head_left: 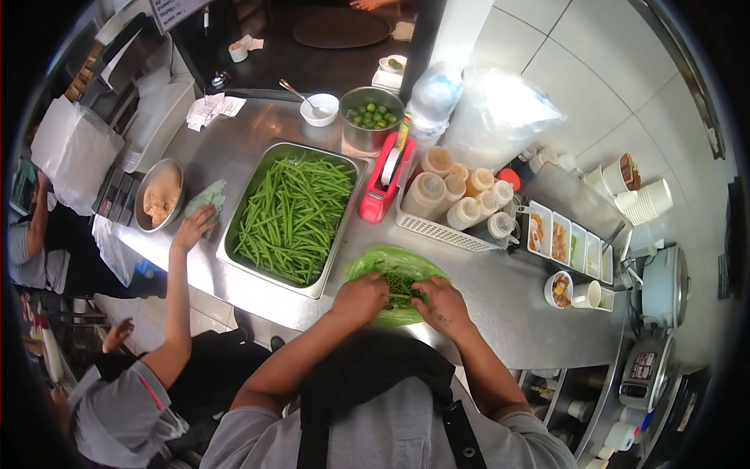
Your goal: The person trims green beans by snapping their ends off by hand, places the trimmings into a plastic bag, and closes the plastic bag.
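A translucent green plastic bag (397, 258) lies spread at the counter's front edge, with thin green bean pieces (398, 288) inside. My left hand (362, 298) is closed at the bag's left side, its fingertips curled inward. At the opposite side my right hand (444, 303) is closed too, with fingers bent over the bag beside the pieces. What lies right under the fingertips is partly hidden. Just left of the bag stands a deep steel pan (316, 291) heaped with long green beans (293, 215).
A co-worker's hand (195, 227) rests on a pale green cloth (209, 200) beside a steel bowl (173, 166). Behind the bag are a red tape dispenser (376, 205), a basket (433, 228) of squeeze bottles and a pot (361, 142) of limes. Condiment trays (558, 234) stand at right.
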{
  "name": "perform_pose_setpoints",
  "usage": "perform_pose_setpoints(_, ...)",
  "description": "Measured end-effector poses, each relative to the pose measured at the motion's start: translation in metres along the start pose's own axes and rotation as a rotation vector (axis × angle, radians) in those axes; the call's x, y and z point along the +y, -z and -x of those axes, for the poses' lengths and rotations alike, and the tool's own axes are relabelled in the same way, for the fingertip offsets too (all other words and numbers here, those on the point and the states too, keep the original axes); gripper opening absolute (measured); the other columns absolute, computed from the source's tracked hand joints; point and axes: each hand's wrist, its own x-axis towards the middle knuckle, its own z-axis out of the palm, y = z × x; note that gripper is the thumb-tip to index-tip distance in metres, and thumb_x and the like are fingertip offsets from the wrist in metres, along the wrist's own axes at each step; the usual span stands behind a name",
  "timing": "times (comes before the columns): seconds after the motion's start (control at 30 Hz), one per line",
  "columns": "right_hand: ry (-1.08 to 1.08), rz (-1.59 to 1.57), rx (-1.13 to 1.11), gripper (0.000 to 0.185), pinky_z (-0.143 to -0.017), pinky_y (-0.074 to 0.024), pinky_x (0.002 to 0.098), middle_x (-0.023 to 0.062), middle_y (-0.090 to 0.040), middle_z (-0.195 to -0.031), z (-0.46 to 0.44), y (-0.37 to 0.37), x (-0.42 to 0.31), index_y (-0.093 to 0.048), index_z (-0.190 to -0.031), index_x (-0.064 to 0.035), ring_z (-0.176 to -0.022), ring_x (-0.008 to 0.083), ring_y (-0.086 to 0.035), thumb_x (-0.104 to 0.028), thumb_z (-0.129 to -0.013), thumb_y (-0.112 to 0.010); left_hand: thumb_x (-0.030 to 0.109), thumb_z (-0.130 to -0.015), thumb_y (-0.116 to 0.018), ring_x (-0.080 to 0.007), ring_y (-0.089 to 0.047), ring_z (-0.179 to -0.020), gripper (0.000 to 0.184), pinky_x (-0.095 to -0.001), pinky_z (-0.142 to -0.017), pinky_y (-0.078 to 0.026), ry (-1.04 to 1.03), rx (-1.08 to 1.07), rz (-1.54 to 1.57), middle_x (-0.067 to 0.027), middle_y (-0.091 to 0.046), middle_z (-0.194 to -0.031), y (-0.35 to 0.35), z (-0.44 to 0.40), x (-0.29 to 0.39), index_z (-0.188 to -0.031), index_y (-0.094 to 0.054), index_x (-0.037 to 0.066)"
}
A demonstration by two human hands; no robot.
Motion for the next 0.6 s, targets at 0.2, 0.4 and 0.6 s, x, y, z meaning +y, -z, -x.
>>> perform_pose_setpoints(0.2,0.026,-0.104,-0.015,0.019,-0.081,-0.0515,0.0428,0.0136,-0.065,-0.094,-0.003,0.008,0.002,-0.070,-0.102,-0.0064,-0.093,0.0331,-0.063,-0.016,-0.086,-0.067,0.013,-0.080,-0.071,-0.0329,-0.065,-0.084,0.009,-0.0435,-0.074,-0.053,0.001,0.100,0.068,-0.0106,-0.063,-0.089,0.037,0.003,0.007,-0.086,-0.070,0.006)
perform_pose_setpoints(0.4,0.005,-0.141,0.049,0.014,-0.077,-0.0519,0.0426,0.0126,-0.066,-0.088,-0.006,0.013,-0.005,-0.070,-0.095,-0.0057,-0.088,0.0328,-0.064,-0.016,-0.086,-0.066,0.011,-0.080,-0.072,-0.0326,-0.065,-0.084,0.009,-0.0429,-0.074,-0.052,0.009,0.130,0.139,-0.0105,-0.064,-0.088,0.050,0.005,0.006,-0.086,-0.071,0.005)
perform_pose_setpoints(0.6,0.034,-0.220,0.127,0.009,-0.071,-0.0517,0.0420,0.0115,-0.066,-0.080,-0.003,0.016,0.002,-0.068,-0.085,-0.0067,-0.080,0.0326,-0.065,-0.014,-0.080,-0.067,0.013,-0.080,-0.073,-0.0325,-0.065,-0.084,0.009,-0.0424,-0.074,-0.052,-0.014,0.142,0.168,-0.0105,-0.065,-0.089,0.044,0.007,-0.002,-0.088,-0.072,0.007)
